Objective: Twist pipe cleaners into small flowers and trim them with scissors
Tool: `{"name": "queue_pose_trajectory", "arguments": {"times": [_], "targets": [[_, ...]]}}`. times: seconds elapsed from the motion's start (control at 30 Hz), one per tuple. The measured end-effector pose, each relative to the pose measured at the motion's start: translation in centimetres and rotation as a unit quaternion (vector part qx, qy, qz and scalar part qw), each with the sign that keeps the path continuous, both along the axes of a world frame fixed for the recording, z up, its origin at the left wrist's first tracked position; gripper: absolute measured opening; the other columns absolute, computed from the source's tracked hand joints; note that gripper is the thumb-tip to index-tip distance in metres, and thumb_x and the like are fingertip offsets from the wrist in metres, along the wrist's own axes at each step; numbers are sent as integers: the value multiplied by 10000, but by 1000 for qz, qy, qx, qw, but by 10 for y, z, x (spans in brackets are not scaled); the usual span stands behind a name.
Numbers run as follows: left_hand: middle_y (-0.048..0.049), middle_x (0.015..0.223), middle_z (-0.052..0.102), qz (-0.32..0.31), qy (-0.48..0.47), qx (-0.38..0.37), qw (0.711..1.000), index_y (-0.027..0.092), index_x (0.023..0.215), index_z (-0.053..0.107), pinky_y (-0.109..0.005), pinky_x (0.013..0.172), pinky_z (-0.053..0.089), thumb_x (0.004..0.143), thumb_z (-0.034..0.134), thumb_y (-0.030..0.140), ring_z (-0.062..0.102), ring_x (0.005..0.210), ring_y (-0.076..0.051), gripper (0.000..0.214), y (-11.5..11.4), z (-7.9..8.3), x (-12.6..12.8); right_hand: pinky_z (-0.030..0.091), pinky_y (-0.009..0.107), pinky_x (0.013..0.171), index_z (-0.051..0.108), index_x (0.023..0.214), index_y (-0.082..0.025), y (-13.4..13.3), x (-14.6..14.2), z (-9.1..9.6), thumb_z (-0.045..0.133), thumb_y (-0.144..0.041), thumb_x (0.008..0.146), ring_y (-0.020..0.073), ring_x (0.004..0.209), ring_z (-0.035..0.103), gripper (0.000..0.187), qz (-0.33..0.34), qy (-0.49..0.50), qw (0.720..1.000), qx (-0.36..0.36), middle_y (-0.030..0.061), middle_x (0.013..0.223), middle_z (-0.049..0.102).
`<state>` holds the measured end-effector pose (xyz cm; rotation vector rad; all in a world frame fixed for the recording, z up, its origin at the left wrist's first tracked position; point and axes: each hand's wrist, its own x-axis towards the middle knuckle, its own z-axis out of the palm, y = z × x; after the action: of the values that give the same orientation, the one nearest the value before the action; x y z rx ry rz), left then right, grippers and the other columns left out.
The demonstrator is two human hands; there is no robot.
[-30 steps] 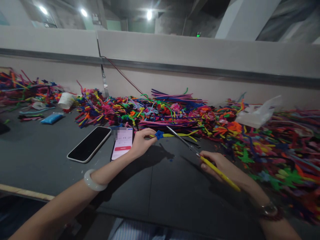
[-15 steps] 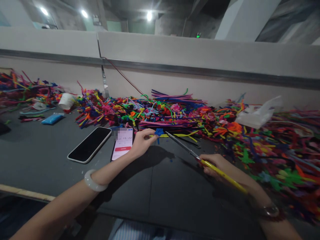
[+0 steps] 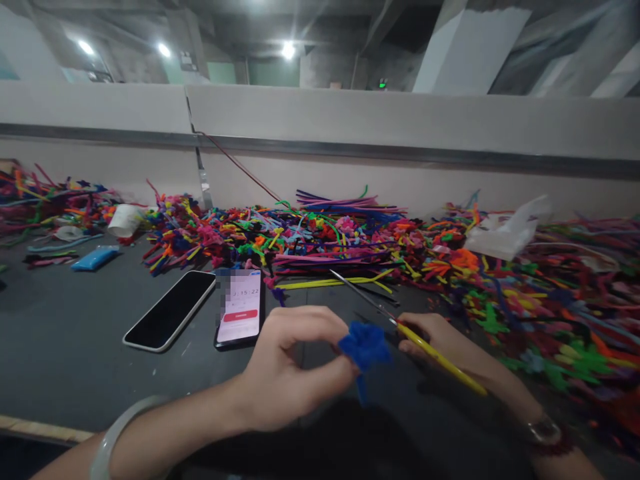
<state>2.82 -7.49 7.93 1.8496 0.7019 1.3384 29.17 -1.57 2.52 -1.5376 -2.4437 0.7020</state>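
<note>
A blue pipe-cleaner flower point(image 3: 367, 344) with a short stem hanging below it is pinched between the thumb and forefinger of my left hand point(image 3: 295, 367), raised over the dark table. To its right, my right hand point(image 3: 435, 343) grips a pair of pliers-like scissors with yellow handles point(image 3: 440, 360); the slim metal blades point up and left, and look closed. Beyond both hands lie yellow pipe cleaners point(image 3: 325, 283), near the blade tips. The fingers of my right hand are partly hidden behind the handle.
Left of my hands lie a dark-screened phone point(image 3: 170, 311) and a lit phone point(image 3: 241, 308). Heaped colourful pipe cleaners point(image 3: 225, 233) run along the wall and down the right side. A white cup point(image 3: 123, 221), a blue packet point(image 3: 95, 259) and a white plastic bag point(image 3: 503, 233) sit there too.
My left hand has come nearer to me and slightly right, bringing the blue flower up close. My right hand with the scissors stays almost in place. The view has tilted slightly upward.
</note>
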Motion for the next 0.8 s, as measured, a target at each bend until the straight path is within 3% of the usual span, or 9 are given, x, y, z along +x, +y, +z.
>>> {"name": "queue_pose_trajectory", "arguments": {"times": [0.1,0.23,0.5,0.63,0.7,0.8], "targets": [[-39,639,654,-13,1,-8,1000,204,673,657,-282,563,487,677,614,174,584,572,-158,53,-5,4,0,319,217,488,551,745,-138,0,0,-1,507,-480,716,138,579,450,346,-3,12,1000,0,18,647,552],[-36,655,651,-4,2,3,1000,193,680,664,-259,581,483,675,613,149,587,604,-148,68,5,-4,2,330,225,498,550,794,-141,0,-1,0,503,-470,723,147,598,458,340,-14,20,1000,12,25,670,557],[-52,716,626,132,15,-13,991,144,579,629,-233,619,452,677,613,212,576,680,-139,120,67,-54,-10,312,228,476,465,661,-163,-3,-7,6,435,-559,730,125,547,399,403,-11,41,999,27,-3,594,455],[-42,674,615,138,38,-53,988,138,587,628,-224,578,439,638,621,176,562,648,-133,65,85,-75,-20,315,202,425,445,694,-163,-9,-5,12,388,-583,748,96,499,381,428,21,78,995,-57,-15,605,415],[-38,665,607,143,32,-55,988,135,577,617,-220,563,433,626,632,188,551,627,-126,74,88,-79,-24,319,192,398,442,731,-165,-13,-4,14,347,-610,754,88,478,387,455,40,98,987,-117,-16,615,409],[-34,648,595,153,21,-45,987,131,560,599,-212,543,420,620,643,204,535,606,-116,104,89,-80,-26,332,197,403,415,681,-173,-19,-6,19,314,-657,734,94,471,405,497,44,108,983,-143,-19,591,396]]}}
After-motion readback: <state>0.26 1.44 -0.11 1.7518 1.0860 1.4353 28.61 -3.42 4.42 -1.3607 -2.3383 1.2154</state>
